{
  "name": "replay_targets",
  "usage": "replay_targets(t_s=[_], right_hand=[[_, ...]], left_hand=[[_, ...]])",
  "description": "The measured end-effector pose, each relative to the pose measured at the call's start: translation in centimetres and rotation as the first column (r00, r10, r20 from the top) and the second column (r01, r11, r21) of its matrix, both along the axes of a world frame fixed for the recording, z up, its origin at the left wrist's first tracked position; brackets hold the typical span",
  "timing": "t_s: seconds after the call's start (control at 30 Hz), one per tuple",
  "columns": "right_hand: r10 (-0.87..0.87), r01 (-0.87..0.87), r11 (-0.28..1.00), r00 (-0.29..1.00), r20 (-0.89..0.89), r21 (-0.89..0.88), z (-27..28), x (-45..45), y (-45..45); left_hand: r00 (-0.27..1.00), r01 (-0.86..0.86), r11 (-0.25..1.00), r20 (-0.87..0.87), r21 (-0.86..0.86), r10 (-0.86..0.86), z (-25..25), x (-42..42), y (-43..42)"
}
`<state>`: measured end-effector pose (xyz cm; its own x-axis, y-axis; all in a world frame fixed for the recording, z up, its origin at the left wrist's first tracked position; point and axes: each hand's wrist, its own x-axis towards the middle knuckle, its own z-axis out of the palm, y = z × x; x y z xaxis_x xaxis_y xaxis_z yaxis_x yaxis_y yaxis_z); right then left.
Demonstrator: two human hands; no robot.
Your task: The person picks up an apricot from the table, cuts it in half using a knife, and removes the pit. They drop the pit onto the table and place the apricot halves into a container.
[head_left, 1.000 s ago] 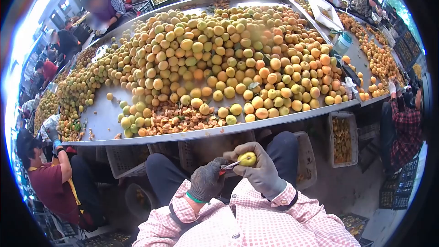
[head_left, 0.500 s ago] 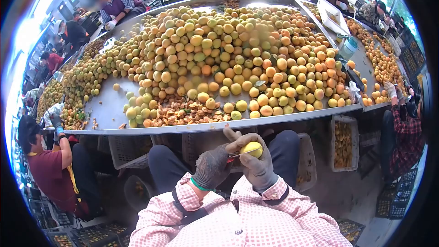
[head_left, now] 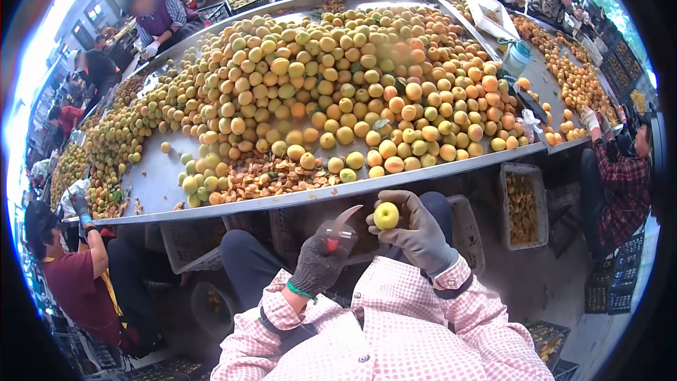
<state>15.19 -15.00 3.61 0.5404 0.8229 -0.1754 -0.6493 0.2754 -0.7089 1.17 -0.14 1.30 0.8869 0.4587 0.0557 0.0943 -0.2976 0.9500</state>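
My left hand point(head_left: 321, 257), in a dark grey glove, is closed around the red handle of a small knife point(head_left: 343, 220); its pale blade points up and to the right. In my right hand point(head_left: 416, 231), gloved in grey, a yellow-green fruit point(head_left: 386, 216) is held between thumb and fingers, with its stem hollow showing. The two hands are apart, above my lap. Beyond them lies a big heap of yellow and orange fruit point(head_left: 310, 77) on a metal table point(head_left: 159, 187). Brown fruit pieces point(head_left: 271, 180) lie near its front edge.
Crates point(head_left: 187, 245) stand under the table, and one point(head_left: 524, 204) at the right holds cut fruit. A person in maroon point(head_left: 81, 286) sits at the left, another in plaid point(head_left: 624, 183) at the right. A bottle point(head_left: 516, 60) stands on the table. More people work beyond it.
My hands have separated. The knife has come away from the fruit and tilts up in my left hand. My right hand has turned the fruit and holds it slightly higher.
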Motion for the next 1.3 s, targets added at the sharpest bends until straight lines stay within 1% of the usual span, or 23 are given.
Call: replay_targets(t_s=[0.07, 0.1, 0.13, 0.2, 0.27, 0.33, 0.4, 0.53, 0.6, 0.67, 0.83, 1.0, 1.1, 1.17, 1.23, 1.3], right_hand=[[0.039, -0.014, 0.994, 0.968, 0.246, -0.104, -0.2, 0.1, 0.0], [0.087, -0.04, 0.981, 0.965, 0.246, -0.19, 0.3, 0.2, 0.1], [0.09, -0.044, 0.98, 0.966, 0.242, -0.192, 0.1, -0.1, 0.3], [-0.025, 0.027, 1.0, 0.993, 0.114, -0.016, -0.3, -1.0, 0.8], [0.002, 0.0, 1.0, 0.997, 0.076, -0.021, -0.1, -1.5, 1.1], [0.021, -0.025, 0.995, 0.999, 0.044, 0.093, 0.2, -2.1, 1.5], [0.003, -0.005, 0.998, 1.0, 0.023, 0.068, -0.4, -2.5, 1.7], [-0.036, 0.029, 0.991, 0.998, 0.053, 0.128, -0.4, -3.5, 2.4], [-0.052, 0.042, 0.988, 0.997, 0.064, 0.149, -0.6, -3.7, 2.5], [-0.055, 0.051, 0.981, 0.998, 0.015, 0.189, -0.7, -3.9, 2.6], [-0.079, 0.07, 0.974, 0.996, 0.032, 0.214, -1.1, -4.4, 3.2], [-0.067, 0.062, 0.976, 0.998, 0.014, 0.21, -0.4, -4.5, 3.4], [-0.038, 0.032, 0.985, 0.999, 0.029, 0.169, -0.2, -4.5, 3.6], [-0.044, 0.033, 0.981, 0.998, 0.053, 0.193, -0.2, -4.6, 3.7], [-0.042, 0.033, 0.983, 0.998, 0.046, 0.181, 0.0, -4.6, 3.6], [-0.038, 0.03, 0.985, 0.998, 0.04, 0.17, -0.1, -4.8, 3.5]], left_hand=[[1.0, 0.006, 1.0, 0.003, 0.02, -0.006, 0.1, 0.3, -0.4], [1.0, 0.011, 0.999, 0.005, 0.042, -0.011, 0.1, 0.3, -0.6], [1.0, 0.008, 0.999, 0.0, 0.04, -0.008, 0.3, 0.2, -0.6], [0.998, 0.024, 0.994, -0.066, 0.109, -0.017, 0.6, 0.0, -0.7], [0.995, 0.024, 0.99, -0.099, 0.137, -0.011, 0.9, -0.4, -0.6], [0.991, 0.028, 0.986, -0.132, 0.162, -0.007, 1.1, -0.7, -0.7], [0.99, 0.048, 0.978, -0.141, 0.203, -0.019, 1.3, -0.9, -0.7], [0.991, 0.048, 0.966, -0.133, 0.254, -0.014, 1.2, -1.2, -0.8], [0.989, 0.027, 0.945, -0.146, 0.325, 0.022, 1.5, -1.2, -0.7], [0.988, 0.01, 0.948, -0.147, 0.319, 0.04, 1.4, -1.0, -0.7], [0.987, -0.034, 0.946, -0.14, 0.323, 0.084, 1.2, -1.0, -0.8], [0.99, -0.101, 0.925, -0.059, 0.366, 0.132, 1.2, -1.3, -0.8], [0.994, -0.095, 0.925, -0.021, 0.367, 0.111, 1.4, -1.2, -0.6], [0.993, -0.09, 0.929, -0.037, 0.359, 0.11, 1.0, -1.5, -0.5], [0.993, -0.081, 0.933, -0.052, 0.351, 0.106, 0.9, -1.5, -0.6], [0.997, -0.053, 0.955, -0.032, 0.292, 0.065, 1.3, -1.4, -0.6]])
